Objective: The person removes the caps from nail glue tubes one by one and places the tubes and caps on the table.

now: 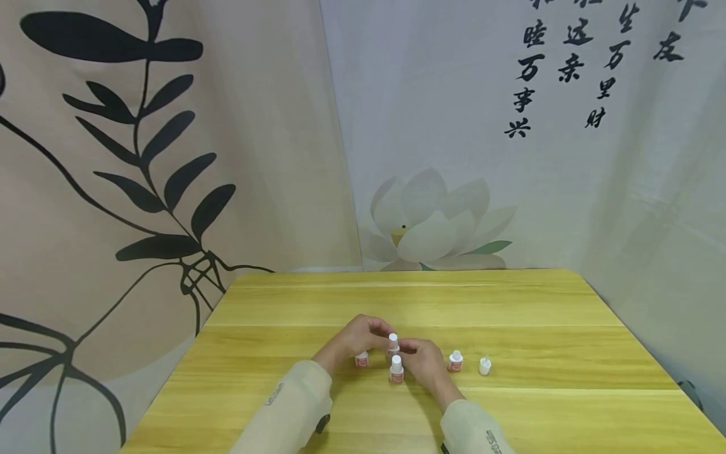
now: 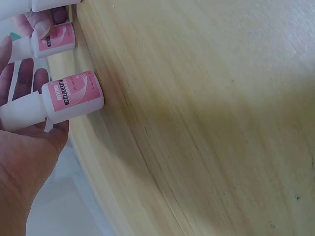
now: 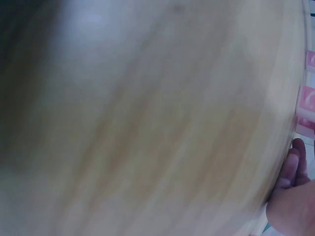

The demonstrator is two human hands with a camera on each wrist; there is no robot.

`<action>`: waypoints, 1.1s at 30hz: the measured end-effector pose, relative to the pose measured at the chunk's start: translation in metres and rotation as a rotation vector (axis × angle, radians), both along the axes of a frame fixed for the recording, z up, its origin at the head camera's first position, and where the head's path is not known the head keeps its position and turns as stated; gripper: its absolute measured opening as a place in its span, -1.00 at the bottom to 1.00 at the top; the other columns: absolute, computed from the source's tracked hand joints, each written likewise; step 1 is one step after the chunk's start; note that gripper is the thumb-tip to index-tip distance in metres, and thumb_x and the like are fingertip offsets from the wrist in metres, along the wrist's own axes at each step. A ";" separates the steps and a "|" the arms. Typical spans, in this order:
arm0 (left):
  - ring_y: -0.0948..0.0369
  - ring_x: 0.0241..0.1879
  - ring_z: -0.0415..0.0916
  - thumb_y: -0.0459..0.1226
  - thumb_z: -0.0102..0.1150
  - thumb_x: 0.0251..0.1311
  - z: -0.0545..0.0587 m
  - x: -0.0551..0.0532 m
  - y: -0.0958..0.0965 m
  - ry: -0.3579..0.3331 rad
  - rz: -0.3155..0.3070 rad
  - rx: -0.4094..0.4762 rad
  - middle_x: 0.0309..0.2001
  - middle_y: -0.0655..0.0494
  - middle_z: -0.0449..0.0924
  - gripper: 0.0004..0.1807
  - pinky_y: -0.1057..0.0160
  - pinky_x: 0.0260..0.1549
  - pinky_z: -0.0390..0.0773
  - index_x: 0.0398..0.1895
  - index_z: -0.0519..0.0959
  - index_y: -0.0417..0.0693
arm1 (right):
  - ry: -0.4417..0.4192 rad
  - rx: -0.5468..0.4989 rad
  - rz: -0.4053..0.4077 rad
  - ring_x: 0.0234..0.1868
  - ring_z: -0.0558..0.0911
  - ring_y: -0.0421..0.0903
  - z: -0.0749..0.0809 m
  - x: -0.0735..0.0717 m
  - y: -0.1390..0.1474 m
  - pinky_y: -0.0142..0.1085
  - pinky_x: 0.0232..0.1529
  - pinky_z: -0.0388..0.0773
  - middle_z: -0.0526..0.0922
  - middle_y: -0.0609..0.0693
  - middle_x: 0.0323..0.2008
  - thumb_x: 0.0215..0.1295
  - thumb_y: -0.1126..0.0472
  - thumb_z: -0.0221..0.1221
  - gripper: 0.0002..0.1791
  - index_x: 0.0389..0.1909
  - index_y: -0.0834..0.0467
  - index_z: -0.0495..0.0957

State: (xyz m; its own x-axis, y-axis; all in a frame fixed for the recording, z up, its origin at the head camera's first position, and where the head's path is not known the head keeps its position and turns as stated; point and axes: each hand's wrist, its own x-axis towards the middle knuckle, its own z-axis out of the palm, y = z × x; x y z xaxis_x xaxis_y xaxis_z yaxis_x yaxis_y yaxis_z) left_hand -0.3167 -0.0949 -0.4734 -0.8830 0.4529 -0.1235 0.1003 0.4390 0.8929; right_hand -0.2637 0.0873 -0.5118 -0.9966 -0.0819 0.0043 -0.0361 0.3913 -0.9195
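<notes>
Both hands meet at one small white nail glue bottle with a pink label and a tall white cap. My left hand reaches in from the left, fingertips at the cap. On the other side my right hand pinches the bottle, its thumb over the label in the left wrist view. A second bottle stands under my left palm, capped and labelled nail glue. Just in front of the hands is another capped bottle. The right wrist view shows my right hand only at its edge.
To the right of my right hand stands one more bottle with a shorter white top. Beyond it sits a small white cap-like piece. The wooden table runs back to a printed curtain.
</notes>
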 end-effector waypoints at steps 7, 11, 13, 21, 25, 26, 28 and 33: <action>0.19 -0.15 0.54 -0.20 0.45 0.13 0.000 0.001 0.000 0.012 -0.005 0.001 -0.24 0.20 0.66 -0.82 0.03 0.04 0.47 -0.23 0.68 0.01 | -0.003 -0.017 0.004 0.03 0.64 0.07 0.000 0.001 -0.001 0.03 0.08 0.53 0.73 0.05 -0.11 0.29 0.14 0.32 -0.72 -0.04 0.18 0.70; 0.19 -0.12 0.54 -0.20 0.44 0.13 -0.001 0.000 -0.002 0.003 -0.011 0.011 -0.20 0.20 0.66 -0.73 0.05 0.05 0.49 -0.12 0.67 -0.04 | 0.003 -0.008 -0.006 0.04 0.63 0.08 0.000 0.000 -0.001 0.04 0.09 0.52 0.74 0.05 -0.11 0.28 0.14 0.32 -0.72 -0.04 0.17 0.71; 0.19 -0.11 0.55 -0.20 0.44 0.13 0.000 0.000 -0.002 0.000 -0.012 0.016 -0.19 0.20 0.66 -0.73 0.04 0.06 0.50 -0.10 0.68 -0.04 | 0.007 -0.002 -0.010 0.04 0.63 0.09 0.000 0.000 -0.001 0.05 0.09 0.51 0.73 0.06 -0.10 0.28 0.13 0.33 -0.71 -0.04 0.17 0.71; 0.18 -0.15 0.55 -0.21 0.44 0.12 -0.001 0.001 -0.002 0.010 -0.017 0.021 -0.24 0.18 0.66 -0.82 0.03 0.04 0.48 -0.23 0.68 0.00 | 0.005 0.001 -0.002 0.03 0.63 0.07 0.000 0.000 0.000 0.03 0.08 0.52 0.74 0.04 -0.11 0.29 0.13 0.32 -0.72 -0.05 0.16 0.71; 0.17 -0.14 0.55 -0.24 0.44 0.13 -0.001 0.001 -0.002 0.000 -0.027 0.042 -0.21 0.16 0.65 -0.80 0.04 0.05 0.48 -0.20 0.66 -0.03 | 0.002 0.004 -0.004 0.02 0.63 0.06 0.000 -0.001 0.000 0.03 0.06 0.53 0.74 0.04 -0.13 0.29 0.13 0.32 -0.73 -0.06 0.17 0.71; 0.17 -0.13 0.54 -0.24 0.44 0.13 0.000 0.001 -0.002 -0.003 -0.027 0.041 -0.20 0.16 0.65 -0.78 0.05 0.05 0.48 -0.18 0.66 -0.02 | -0.002 0.002 -0.006 0.02 0.63 0.06 0.000 -0.001 -0.001 0.02 0.07 0.52 0.74 0.03 -0.13 0.29 0.13 0.32 -0.73 -0.06 0.17 0.71; 0.18 -0.12 0.54 -0.25 0.44 0.13 0.000 0.001 -0.003 -0.008 -0.025 0.042 -0.19 0.17 0.65 -0.76 0.06 0.05 0.49 -0.14 0.66 -0.01 | -0.007 0.002 -0.011 0.03 0.63 0.06 0.001 -0.001 -0.001 0.03 0.08 0.52 0.74 0.03 -0.13 0.28 0.12 0.33 -0.72 -0.06 0.16 0.71; 0.18 -0.12 0.56 -0.27 0.41 0.15 0.000 0.001 -0.004 -0.011 -0.027 0.053 -0.19 0.15 0.67 -0.79 0.07 0.05 0.51 -0.14 0.68 -0.06 | -0.016 0.000 -0.024 0.04 0.62 0.06 0.000 -0.001 -0.002 0.03 0.10 0.50 0.74 0.03 -0.11 0.27 0.11 0.34 -0.71 -0.05 0.16 0.71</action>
State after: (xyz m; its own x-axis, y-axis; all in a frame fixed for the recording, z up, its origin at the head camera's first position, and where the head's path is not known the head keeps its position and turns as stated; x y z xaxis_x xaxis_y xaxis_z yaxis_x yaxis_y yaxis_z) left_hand -0.3157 -0.0986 -0.4732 -0.8693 0.4823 -0.1081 0.1018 0.3886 0.9158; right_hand -0.2644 0.0857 -0.5121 -0.9982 -0.0581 -0.0113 -0.0124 0.3916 -0.9201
